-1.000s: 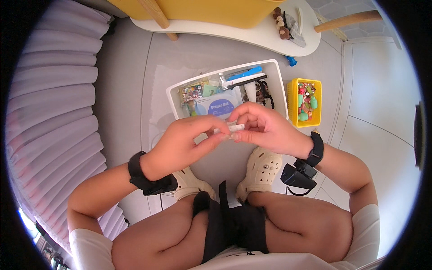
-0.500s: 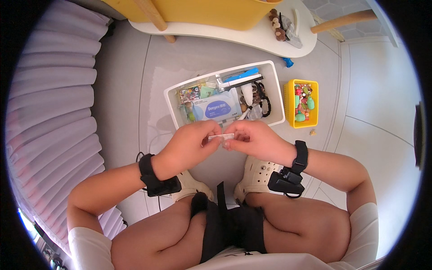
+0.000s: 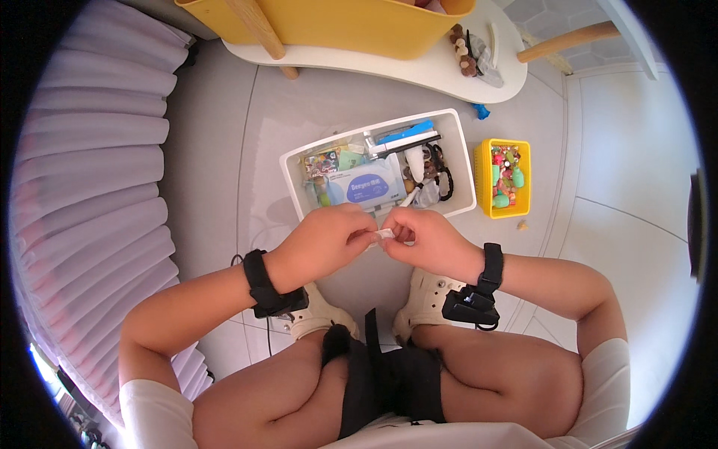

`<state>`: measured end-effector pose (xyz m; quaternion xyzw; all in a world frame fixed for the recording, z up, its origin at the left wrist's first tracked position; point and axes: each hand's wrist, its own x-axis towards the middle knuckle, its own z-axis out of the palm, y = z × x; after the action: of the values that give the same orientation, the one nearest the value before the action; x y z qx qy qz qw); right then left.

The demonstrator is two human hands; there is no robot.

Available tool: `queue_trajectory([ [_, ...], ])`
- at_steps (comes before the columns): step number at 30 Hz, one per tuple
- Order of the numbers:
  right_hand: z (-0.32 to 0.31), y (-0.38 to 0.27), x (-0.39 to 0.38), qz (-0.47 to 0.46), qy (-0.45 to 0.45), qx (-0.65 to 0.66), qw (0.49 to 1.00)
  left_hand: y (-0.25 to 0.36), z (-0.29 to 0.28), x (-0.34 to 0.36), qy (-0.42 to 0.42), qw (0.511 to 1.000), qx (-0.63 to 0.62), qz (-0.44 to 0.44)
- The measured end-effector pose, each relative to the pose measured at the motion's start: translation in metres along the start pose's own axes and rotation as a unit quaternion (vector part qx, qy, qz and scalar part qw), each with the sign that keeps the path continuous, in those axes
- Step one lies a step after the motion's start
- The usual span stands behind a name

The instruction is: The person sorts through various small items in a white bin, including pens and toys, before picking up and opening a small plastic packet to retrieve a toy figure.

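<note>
Between my fingertips is a small white strip (image 3: 384,234), paper-like, mostly covered by the fingers. My left hand (image 3: 327,238) pinches its left end, and my right hand (image 3: 434,243) pinches the right end. Both hands are closed and nearly touch, just in front of a white bin (image 3: 286,166). Inside the bin lie a white and blue wipes pack (image 3: 365,187), a blue flat item (image 3: 406,132), a black beaded string (image 3: 447,182) and several small things. What exactly the strip is, I cannot make out.
A yellow basket (image 3: 526,196) of small colourful pieces stands right of the bin. Beyond is a white shelf board (image 3: 389,73) with a yellow tub (image 3: 336,34) and wooden legs. A pleated curtain (image 3: 105,187) hangs at the left. My cream clogs (image 3: 426,299) are below my hands.
My hands have drawn closer together, and less of the white strip shows between them. The view has shifted slightly, so bin and basket appear a little lower and farther right.
</note>
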<state>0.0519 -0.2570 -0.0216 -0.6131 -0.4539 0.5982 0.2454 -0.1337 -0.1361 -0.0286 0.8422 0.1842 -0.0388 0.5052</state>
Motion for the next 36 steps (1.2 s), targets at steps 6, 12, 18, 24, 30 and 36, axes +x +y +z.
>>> queue_trajectory([
  [6, 0.003, 0.007, 0.003, -0.077, 0.052, 0.071, 0.993, -0.001, 0.003, 0.001, -0.034, 0.957, -0.259, -0.129],
  [12, 0.012, 0.002, 0.003, -0.069, -0.003, 0.228, 0.971, -0.003, 0.011, -0.006, 0.01, 0.896, -0.438, -0.071],
  [18, 0.0, 0.007, 0.004, -0.031, 0.004, 0.22, 0.975, 0.002, -0.003, -0.009, 0.001, 0.894, -0.432, -0.121],
  [24, 0.002, 0.0, 0.012, 0.07, 0.028, 0.316, 0.946, -0.005, 0.006, -0.002, 0.046, 0.95, -0.294, -0.091],
  [30, -0.007, 0.004, 0.02, 0.105, -0.029, 0.326, 0.939, -0.006, 0.005, -0.002, 0.054, 0.948, -0.301, -0.093],
  [36, -0.008, 0.008, 0.022, 0.088, -0.001, 0.311, 0.946, -0.02, 0.01, 0.001, 0.035, 0.927, -0.337, -0.158],
])
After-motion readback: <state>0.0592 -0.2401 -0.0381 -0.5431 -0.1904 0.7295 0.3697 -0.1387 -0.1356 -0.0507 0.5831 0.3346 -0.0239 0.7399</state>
